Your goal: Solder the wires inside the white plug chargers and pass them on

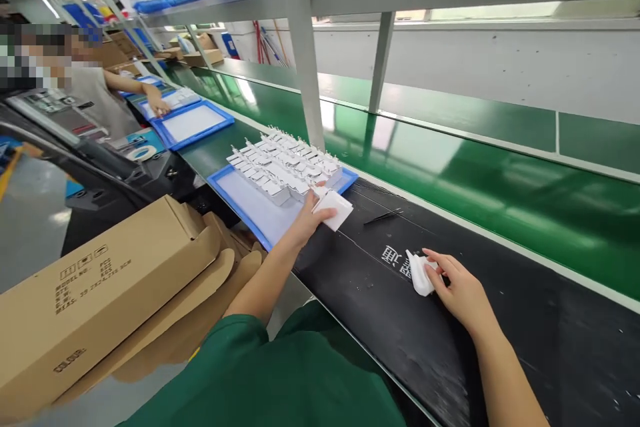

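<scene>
My left hand is closed round a white flat rectangular part, held at the right front corner of a blue-rimmed tray. Rows of similar white parts with small metal-looking tips fill much of that tray. Over the black mat, my right hand pinches a folded white cloth, which looks like a wipe or tissue. A pair of dark tweezers lies on the mat between my hands. White printed characters show beside the cloth.
An open cardboard box stands at the left, close to my left arm. Behind the bench runs a green conveyor belt, with a grey shelf post rising beside it. Further left, a co-worker's hand reaches over another blue tray.
</scene>
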Tool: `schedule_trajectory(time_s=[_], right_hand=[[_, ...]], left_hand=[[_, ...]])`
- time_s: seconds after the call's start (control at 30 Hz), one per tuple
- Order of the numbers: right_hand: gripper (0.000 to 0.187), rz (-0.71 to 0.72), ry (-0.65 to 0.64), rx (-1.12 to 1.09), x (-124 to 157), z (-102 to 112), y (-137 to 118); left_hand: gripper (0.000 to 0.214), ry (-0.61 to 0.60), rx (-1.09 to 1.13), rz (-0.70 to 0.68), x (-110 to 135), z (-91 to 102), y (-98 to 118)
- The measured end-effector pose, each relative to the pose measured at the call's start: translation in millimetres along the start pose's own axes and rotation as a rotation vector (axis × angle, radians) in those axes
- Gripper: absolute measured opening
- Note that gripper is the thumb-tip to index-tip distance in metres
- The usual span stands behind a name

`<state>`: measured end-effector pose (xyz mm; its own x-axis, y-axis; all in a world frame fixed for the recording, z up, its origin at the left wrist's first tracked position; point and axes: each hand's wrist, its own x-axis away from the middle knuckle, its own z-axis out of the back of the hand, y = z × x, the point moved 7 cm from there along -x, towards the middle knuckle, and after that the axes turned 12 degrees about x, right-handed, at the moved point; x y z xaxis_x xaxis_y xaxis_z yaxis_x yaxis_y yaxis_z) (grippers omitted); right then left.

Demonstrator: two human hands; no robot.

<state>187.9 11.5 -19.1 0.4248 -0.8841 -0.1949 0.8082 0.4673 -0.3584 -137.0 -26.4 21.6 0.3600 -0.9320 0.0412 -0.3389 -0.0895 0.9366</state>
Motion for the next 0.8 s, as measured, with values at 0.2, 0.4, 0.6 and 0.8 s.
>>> schedule_trajectory(time_s=[0.2,0.4,0.6,0.8], right_hand=[[0.045,-0.003,-0.012,-0.014,-1,-7,4],[0.047,-0.034,-0.025,-0.026,-2,-7,5],[0.045,-0.012,-0.005,-0.030,0,-6,4],[0.045,-0.013,-0.019,-0.025,0,-7,5]], left_hand=[[0.093,0.223,-0.616,-0.180,24,82.4,20],[0.090,0.275,-1.090,-0.293,15,94.3,25],[0.082,0.233,-1.338,-0.297,-1,86.6,14],[0.086,0.235,-1.277,-0.324,-3,92.3,8]])
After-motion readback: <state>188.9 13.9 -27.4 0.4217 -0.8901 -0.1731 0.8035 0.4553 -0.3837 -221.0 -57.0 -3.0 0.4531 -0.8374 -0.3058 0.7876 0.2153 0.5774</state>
